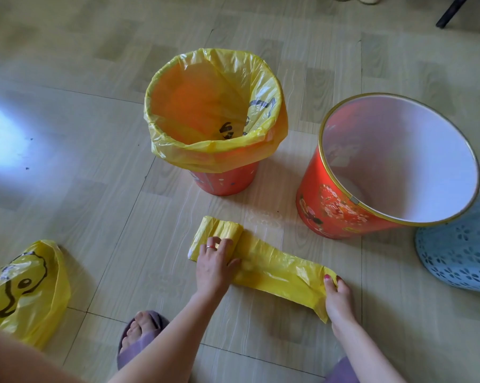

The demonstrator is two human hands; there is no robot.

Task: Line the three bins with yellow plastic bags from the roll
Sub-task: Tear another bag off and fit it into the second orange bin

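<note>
Head view looks down on a pale wood-pattern floor where you crouch with the roll of yellow bags lying near the middle. Your left hand rests flat on the roll, fingers fairly straight and spread over it, pressing it to the floor; a ring shows on one finger. From under that hand an unrolled strip of bag runs right and a little nearer to you. Your right hand pinches the free end of that strip between thumb and curled fingers, the plastic bunched at the grip.

Farther off, at the middle, the first red bin stands upright and already wears a yellow liner, its edge folded down over the rim all round, with black print showing inside. To its right, the second red bin with a gold rim and white inside stands unlined, well apart from the first. Just beside it on the right, touching or nearly touching it at the frame edge, stands a blue perforated basket, only partly in view; you cannot tell whether it is lined.

On the near left lies a loose yellow bag with a duck face, crumpled on the floor. Your foot in a purple slipper sits near the bottom middle.
</note>
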